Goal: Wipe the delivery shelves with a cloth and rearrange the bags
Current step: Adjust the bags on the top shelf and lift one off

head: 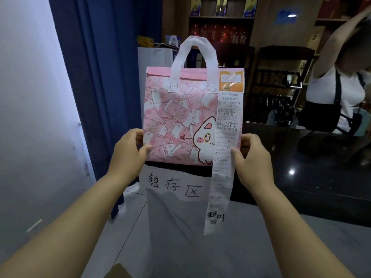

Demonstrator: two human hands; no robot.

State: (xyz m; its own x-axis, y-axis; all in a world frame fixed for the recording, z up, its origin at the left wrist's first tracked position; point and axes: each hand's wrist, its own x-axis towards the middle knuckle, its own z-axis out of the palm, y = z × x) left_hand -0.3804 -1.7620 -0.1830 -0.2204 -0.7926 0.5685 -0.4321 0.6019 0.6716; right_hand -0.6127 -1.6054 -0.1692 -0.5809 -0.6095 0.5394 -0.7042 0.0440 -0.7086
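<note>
A pink non-woven tote bag printed with banknotes and a white cartoon cat [180,117] stands upright in the middle of the view, front face toward the camera. Its two white loop handles [193,49] stick straight up. Its bottom edge meets the dark top of a stand; whether it rests there or is held just above is hard to tell.

The left hand [128,155] pinches the bag's lower left edge, thumb on the front and fingers curled behind. The right hand [251,157] grips the lower right edge the same way, its thumb lying on the front at the edge of a long white printed receipt [222,167]. The receipt hangs from an orange label [231,81] at the bag's top right corner and trails down well past the bag's bottom.

Below the bag, a white paper sign with large handwritten black characters [172,185] hangs down the front of the stand. The receipt's lower end lies over it.

To the right runs a glossy black counter [311,177]. Behind it stands a person in a white top and black apron [341,87], arms raised. To the left hang a dark blue curtain [96,77] and a pale wall [30,97]. Dark wooden shelves with bottles and boxes [220,29] fill the background, and the floor has grey tiles [261,247].
</note>
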